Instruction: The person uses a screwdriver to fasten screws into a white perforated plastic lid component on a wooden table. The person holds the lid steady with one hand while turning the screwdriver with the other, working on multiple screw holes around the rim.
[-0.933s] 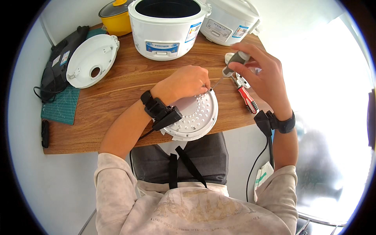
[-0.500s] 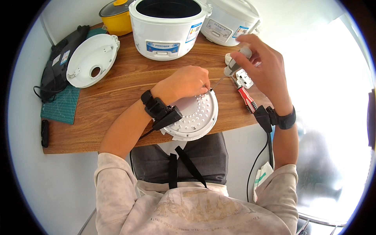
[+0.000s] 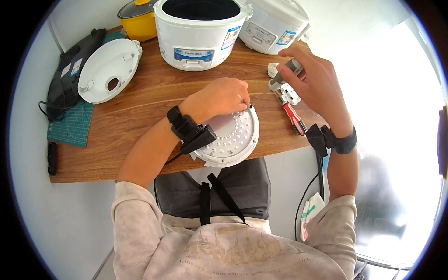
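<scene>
A round white rice cooker lid [image 3: 252, 140] lies at the table's near edge, its dimpled metal inner plate [image 3: 228, 145] facing up. My left hand [image 3: 218, 96] is closed at the lid's far rim and covers part of the plate; its fingertips are partly hidden. In my right hand [image 3: 321, 83] is a screwdriver [image 3: 286, 73] with a grey handle, gripped from the right. Its thin shaft slants down to the left, and the tip meets a small dark spot on the rim beside my left fingers.
A red-and-white screwdriver [image 3: 293, 116] and a white plastic part [image 3: 290, 94] lie right of the lid. Behind stand an open white rice cooker [image 3: 163, 42], a second cooker [image 3: 261, 35] and a yellow pot [image 3: 137, 29]. A white lid shell [image 3: 100, 77] and green cutting mat [image 3: 70, 128] are left.
My right hand has lowered slightly and turned on the screwdriver handle, with the fingers held differently. The left hand and the lid have barely shifted.
</scene>
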Demonstrator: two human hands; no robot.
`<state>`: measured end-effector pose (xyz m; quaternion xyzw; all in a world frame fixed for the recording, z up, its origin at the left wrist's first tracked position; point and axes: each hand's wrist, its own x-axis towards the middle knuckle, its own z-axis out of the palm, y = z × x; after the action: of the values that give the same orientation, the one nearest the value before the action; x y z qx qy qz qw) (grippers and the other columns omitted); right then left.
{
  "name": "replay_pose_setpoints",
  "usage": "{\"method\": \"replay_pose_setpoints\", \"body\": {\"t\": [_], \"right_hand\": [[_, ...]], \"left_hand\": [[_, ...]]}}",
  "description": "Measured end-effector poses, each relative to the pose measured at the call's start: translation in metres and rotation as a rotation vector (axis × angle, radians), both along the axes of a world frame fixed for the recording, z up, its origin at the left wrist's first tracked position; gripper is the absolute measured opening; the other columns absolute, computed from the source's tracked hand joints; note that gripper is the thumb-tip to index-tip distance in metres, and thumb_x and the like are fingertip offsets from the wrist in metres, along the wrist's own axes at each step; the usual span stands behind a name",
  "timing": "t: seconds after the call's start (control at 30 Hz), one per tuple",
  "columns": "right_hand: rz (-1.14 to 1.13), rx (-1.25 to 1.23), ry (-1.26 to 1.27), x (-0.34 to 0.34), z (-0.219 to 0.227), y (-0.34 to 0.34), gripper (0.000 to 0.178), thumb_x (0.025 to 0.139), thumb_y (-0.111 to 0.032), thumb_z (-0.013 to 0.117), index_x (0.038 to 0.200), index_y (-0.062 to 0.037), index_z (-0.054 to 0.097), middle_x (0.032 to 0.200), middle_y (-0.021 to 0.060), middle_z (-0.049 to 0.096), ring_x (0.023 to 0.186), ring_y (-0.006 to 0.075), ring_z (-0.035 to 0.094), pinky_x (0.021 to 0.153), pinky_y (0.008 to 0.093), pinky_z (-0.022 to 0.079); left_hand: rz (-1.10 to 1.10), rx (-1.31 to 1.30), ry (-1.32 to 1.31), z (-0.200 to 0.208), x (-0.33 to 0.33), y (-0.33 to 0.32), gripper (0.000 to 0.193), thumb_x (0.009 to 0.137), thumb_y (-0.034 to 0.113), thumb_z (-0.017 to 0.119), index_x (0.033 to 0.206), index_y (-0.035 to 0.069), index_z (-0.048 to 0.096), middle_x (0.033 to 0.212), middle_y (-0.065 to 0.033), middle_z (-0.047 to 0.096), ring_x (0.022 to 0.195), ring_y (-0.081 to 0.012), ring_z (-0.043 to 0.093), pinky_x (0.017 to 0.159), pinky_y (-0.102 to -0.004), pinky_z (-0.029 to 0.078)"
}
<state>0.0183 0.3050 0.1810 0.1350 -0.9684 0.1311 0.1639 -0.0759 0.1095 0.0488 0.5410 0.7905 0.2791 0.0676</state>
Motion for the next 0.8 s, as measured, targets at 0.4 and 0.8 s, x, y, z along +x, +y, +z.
{"method": "replay_pose_setpoints", "body": {"t": [0.4, 0.8], "right_hand": [[0.177, -0.082, -0.056, -0.006, -0.009, 0.007, 0.033, 0.093, -0.033, 0.071, 0.109, -0.0067, 0.059, 0.071, 0.014, 0.066, 0.066, 0.0312, 0.066, 0.062, 0.039, 0.05], [-0.09, 0.358, 0.052, -0.008, 0.002, -0.011, 0.034, 0.094, -0.034, 0.071, 0.1, -0.0031, 0.059, 0.069, 0.0137, 0.065, 0.066, 0.0291, 0.064, 0.059, 0.0402, 0.049]], "left_hand": [[0.002, 0.019, -0.024, -0.002, 0.0, 0.001, 0.018, 0.085, 0.018, 0.073, 0.096, 0.005, 0.08, 0.094, -0.0123, 0.068, 0.091, -0.0321, 0.068, 0.08, -0.0416, 0.053], [0.003, 0.036, -0.04, -0.002, 0.001, -0.002, 0.017, 0.085, 0.019, 0.072, 0.094, 0.006, 0.08, 0.094, -0.0104, 0.067, 0.093, -0.0315, 0.067, 0.082, -0.042, 0.052]]}}
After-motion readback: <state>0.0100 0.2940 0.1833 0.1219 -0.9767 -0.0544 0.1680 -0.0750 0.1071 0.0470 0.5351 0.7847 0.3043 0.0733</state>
